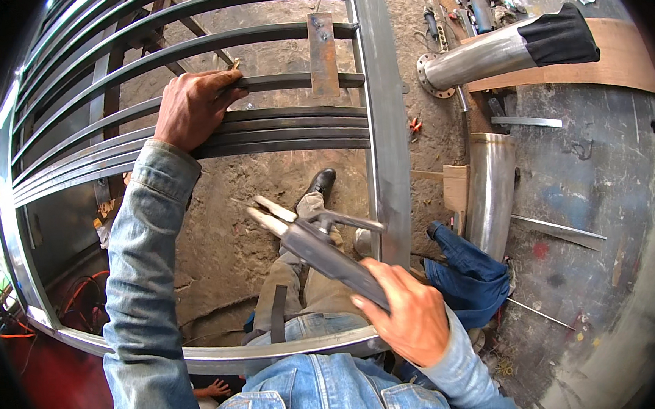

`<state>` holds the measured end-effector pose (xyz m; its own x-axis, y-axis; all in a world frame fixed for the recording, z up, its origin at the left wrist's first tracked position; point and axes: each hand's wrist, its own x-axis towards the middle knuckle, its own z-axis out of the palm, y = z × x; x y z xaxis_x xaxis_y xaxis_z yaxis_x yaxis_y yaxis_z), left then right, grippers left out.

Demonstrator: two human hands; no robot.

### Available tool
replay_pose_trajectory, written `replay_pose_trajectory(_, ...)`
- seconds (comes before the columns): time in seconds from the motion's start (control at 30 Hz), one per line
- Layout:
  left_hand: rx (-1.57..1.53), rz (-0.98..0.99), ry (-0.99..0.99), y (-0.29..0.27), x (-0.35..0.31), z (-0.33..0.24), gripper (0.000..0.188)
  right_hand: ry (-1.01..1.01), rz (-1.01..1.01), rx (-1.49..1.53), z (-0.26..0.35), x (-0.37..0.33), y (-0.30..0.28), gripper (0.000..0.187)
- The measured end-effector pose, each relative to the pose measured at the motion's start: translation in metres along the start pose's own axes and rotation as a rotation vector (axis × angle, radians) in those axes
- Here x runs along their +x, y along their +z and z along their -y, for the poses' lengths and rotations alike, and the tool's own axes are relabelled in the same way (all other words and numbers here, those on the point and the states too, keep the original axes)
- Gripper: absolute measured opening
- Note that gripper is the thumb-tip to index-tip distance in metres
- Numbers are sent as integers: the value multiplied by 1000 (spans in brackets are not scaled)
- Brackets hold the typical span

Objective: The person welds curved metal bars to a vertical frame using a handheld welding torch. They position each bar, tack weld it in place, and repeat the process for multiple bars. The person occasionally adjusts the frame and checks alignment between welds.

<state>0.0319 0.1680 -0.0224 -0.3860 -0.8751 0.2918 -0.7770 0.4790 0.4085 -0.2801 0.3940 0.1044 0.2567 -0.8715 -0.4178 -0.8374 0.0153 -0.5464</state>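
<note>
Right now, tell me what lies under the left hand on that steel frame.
The left hand rests on the curved flat bars of the steel frame. Beneath them shows dirt floor. The bar stretch under the palm is covered.

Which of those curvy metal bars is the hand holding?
The left hand grips the curved bar just above the tight bundle of three bars. It also crosses the rusty flat plate; the higher bars sit untouched.
</note>
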Motion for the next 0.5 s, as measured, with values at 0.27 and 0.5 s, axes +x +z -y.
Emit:
replay_pose_trajectory(0.27, -7, 66, -52, -2, -2, -3, 25, 334, -77, 642, -67, -90, -3, 44)
replay_pose_trajectory(0.5, -31, 31, -21, 1, -1, 2, 25, 128, -529, 1100, -87, -68, 42, 52)
